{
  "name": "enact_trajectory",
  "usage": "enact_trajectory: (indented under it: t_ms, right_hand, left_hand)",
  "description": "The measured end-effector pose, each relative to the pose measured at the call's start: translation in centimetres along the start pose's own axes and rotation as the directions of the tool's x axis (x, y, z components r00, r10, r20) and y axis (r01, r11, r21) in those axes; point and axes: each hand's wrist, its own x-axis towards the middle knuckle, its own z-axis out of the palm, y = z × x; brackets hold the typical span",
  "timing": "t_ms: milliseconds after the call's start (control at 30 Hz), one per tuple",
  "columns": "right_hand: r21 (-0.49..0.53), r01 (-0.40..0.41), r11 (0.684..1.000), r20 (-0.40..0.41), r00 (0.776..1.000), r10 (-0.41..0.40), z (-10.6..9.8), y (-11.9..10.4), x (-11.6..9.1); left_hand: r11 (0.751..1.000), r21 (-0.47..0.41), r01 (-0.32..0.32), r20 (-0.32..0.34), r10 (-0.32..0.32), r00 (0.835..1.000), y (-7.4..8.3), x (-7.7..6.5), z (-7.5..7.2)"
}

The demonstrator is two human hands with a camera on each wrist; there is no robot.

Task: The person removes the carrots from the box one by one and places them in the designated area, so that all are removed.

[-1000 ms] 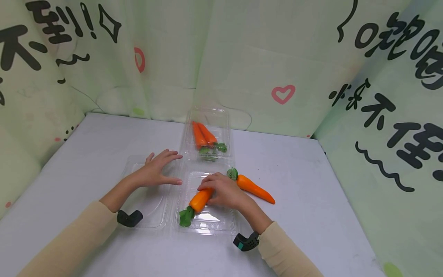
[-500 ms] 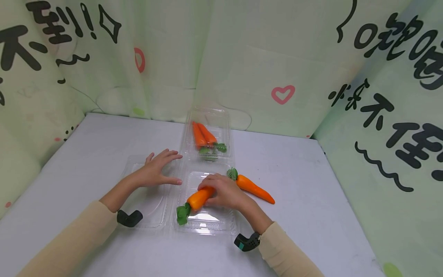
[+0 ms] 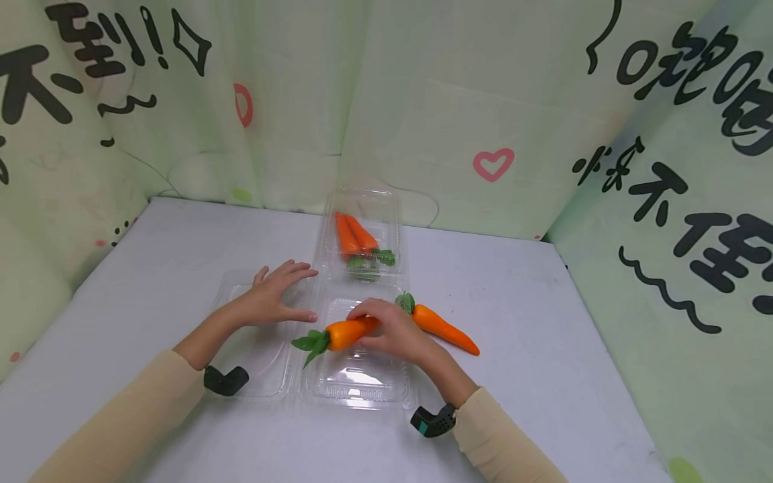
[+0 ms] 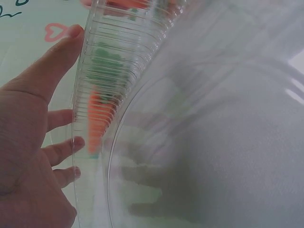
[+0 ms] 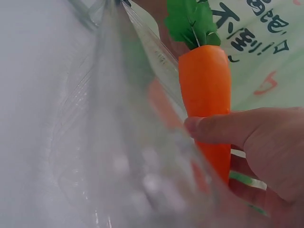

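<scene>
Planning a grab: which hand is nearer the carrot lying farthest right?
Right. The right hand is just left of that carrot; the left hand is farther left, near the left edge of the clear tray.

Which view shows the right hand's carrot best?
Right wrist: the carrot is largest there, its broad end unobstructed. The head view shows it smaller, partly covered by the right hand. The left wrist shows orange shapes behind clear plastic; whether one is this carrot, I cannot tell.
</scene>
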Motion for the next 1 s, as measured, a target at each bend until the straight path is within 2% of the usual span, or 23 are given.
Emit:
enact_trajectory:
  t_ms: [367,667,867,1000]
  right_hand:
    - [0.151,0.075,0.986,-0.097,0.993,-0.061,0.0,0.5,0.0]
    - [0.196,0.114,0.974,-0.119,0.989,-0.091,-0.5,0.5,-0.1]
    - [0.234,0.111,0.966,-0.111,0.990,-0.087,-0.8,0.0,-0.4]
    - [0.235,0.116,0.965,-0.136,0.987,-0.085,-1.0,-0.4,-0.6]
  left_hand:
    - [0.999,0.008,-0.037,-0.011,0.037,0.999,0.0,-0.1,-0.1]
    - [0.999,0.007,-0.044,-0.017,0.044,0.999,-0.2,-0.1,0.0]
    - [0.999,0.008,-0.046,-0.020,0.046,0.999,-0.2,-0.2,-0.1]
    - [1.000,0.003,-0.029,-0.024,0.029,0.999,0.0,-0.1,-0.1]
